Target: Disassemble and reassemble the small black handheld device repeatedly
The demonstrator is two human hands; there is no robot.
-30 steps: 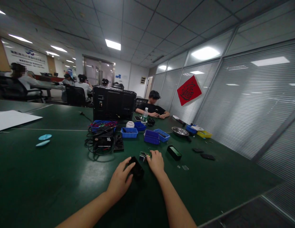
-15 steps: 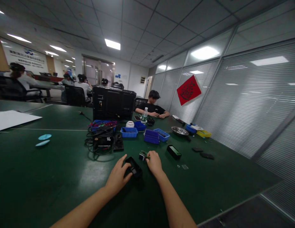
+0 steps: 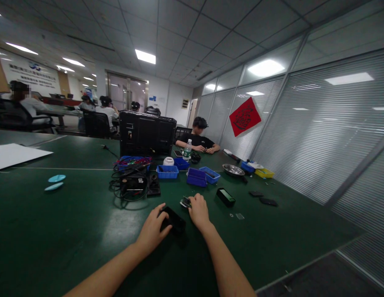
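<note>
Table (image 3: 71, 231): a long green top that carries everything here; both forearms reach out over it from the near edge.
Crate (image 3: 147, 134): a black box standing upright, well beyond the hands.
Co-worker (image 3: 200, 140): sits at the far end with hands at their own work, apart from the person's.
Cables (image 3: 131, 183): a black tangle around a small unit, beyond and left of the left hand.
Bins (image 3: 167, 171): blue trays in a row past the hands, with a purple one among them.
Left hand (image 3: 153, 231): cupped over the near end of the case, thumb on one side and fingers bent round the other, pressing it to the table.
Right hand (image 3: 198, 210): knuckles up, fingers curled down onto the part; the knuckles hide whether they pinch it or only rest on it.
Case (image 3: 175, 220): a black shell lying flat between the two hands, in the left hand's grip.
Part (image 3: 185, 202): a small green-and-metal piece at the right fingertips, just beyond the case's far end.
Step in hand: as I judge it, steadying the case while the part is handled beside it.
Next move calls for: a still case and a fine fingertip hold, since the part is small.
</note>
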